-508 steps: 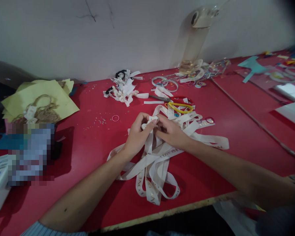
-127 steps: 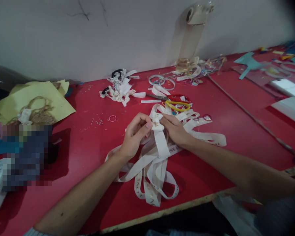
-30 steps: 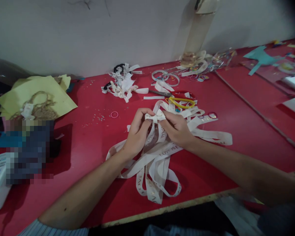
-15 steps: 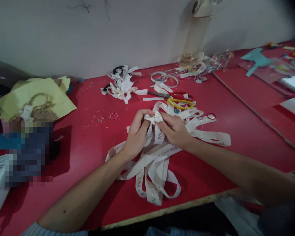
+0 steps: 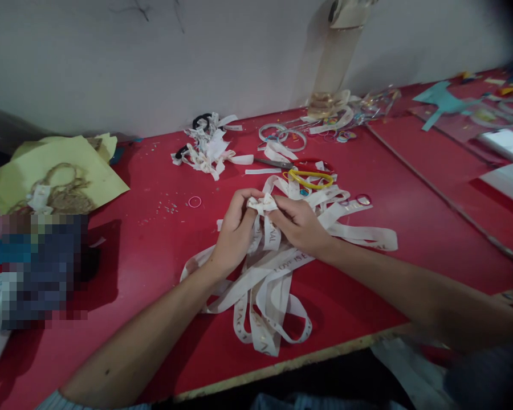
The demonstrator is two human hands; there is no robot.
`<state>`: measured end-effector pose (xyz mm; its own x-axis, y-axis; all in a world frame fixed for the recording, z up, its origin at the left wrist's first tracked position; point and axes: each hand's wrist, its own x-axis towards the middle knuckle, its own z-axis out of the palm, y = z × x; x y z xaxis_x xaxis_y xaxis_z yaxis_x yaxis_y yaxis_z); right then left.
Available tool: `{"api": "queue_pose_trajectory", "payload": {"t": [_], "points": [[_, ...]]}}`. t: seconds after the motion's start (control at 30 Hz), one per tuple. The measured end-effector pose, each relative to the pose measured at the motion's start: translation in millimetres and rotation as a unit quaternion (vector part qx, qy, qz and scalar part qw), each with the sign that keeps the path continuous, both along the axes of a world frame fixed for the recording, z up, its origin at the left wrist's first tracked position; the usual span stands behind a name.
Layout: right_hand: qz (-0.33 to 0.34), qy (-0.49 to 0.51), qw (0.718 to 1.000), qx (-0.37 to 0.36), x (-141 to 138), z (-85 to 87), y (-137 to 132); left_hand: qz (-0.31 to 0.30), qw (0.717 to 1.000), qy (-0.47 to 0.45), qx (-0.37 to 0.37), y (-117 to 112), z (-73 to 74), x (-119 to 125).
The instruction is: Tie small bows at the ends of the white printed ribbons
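Between my hands is a white ribbon bow point(image 5: 263, 205), with gold print on its two hanging tails. My left hand point(image 5: 236, 230) pinches its left loop between thumb and fingers. The right loop is pinched by my right hand point(image 5: 301, 225). Beneath and around them lies a loose heap of white printed ribbon point(image 5: 267, 285), its lengths looping toward the table's front edge and off to the right. Scissors point(image 5: 310, 177) with a yellow and a red handle lie just beyond my hands, partly among ribbon pieces.
A pile of tied ribbon bows point(image 5: 209, 151) sits near the wall. A clear bottle point(image 5: 336, 68) stands behind bangles and plastic packets. Yellow paper sheets point(image 5: 85, 176) with twine are at left, near a dark blurred object point(image 5: 51, 273). A pink ring point(image 5: 195, 201) lies on the red table point(image 5: 145, 273).
The whole view has shifted slightly, so things appear a little further left. Both hands keep hold of the bow, and its loops look a little more spread.
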<state>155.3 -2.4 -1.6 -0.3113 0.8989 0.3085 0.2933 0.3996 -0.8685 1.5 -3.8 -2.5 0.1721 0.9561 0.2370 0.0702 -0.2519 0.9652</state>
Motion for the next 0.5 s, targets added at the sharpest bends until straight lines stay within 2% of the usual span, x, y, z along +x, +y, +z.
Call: {"api": "queue_pose_trajectory", "payload": {"t": [0.23, 0.5], "points": [[-0.002, -0.018, 1.000, -0.022, 0.4, -2.2, 1.0, -0.024, 0.998, -0.018, -0.058, 1.7, -1.1, 0.1], [0.003, -0.016, 1.000, -0.025, -0.2, -1.6, 0.8, -0.021, 0.998, -0.020, -0.058, 1.1, 0.7, 0.3]]}}
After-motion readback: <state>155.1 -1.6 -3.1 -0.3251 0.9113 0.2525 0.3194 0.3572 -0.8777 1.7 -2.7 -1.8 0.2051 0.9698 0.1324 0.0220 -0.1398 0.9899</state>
